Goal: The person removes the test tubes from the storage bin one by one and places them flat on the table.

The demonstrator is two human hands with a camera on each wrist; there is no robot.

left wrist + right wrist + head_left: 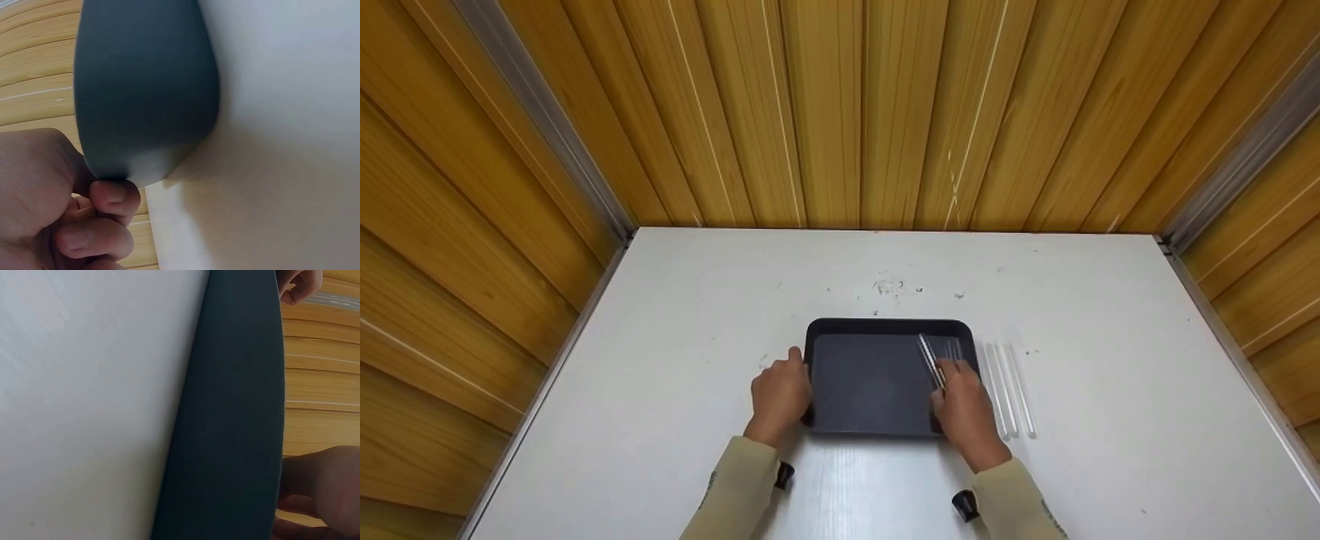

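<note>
Tan sleeves (735, 484) nearest, at bottom edge. White table (675, 352) beneath, wood-grain wall (825, 112) behind. Three clear rods (1009, 391) lie on table just right of dark tray (870, 382). Right hand (964, 406) hides part of tray's right wall. Left hand (781, 391) grips tray's left rim. Held rod (928, 353) juts forward from right hand's pinch, above tray's right side; whether more than one, cannot tell.

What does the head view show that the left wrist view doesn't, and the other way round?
Head only: right grip holding at least one clear tube, more tubes right of the tray, the tray's inside, both sleeves.

Left wrist only: fingernails on the left grip, the tray's outer side up close.

Both: left grip at the tray's edge, table, wooden wall.
</note>
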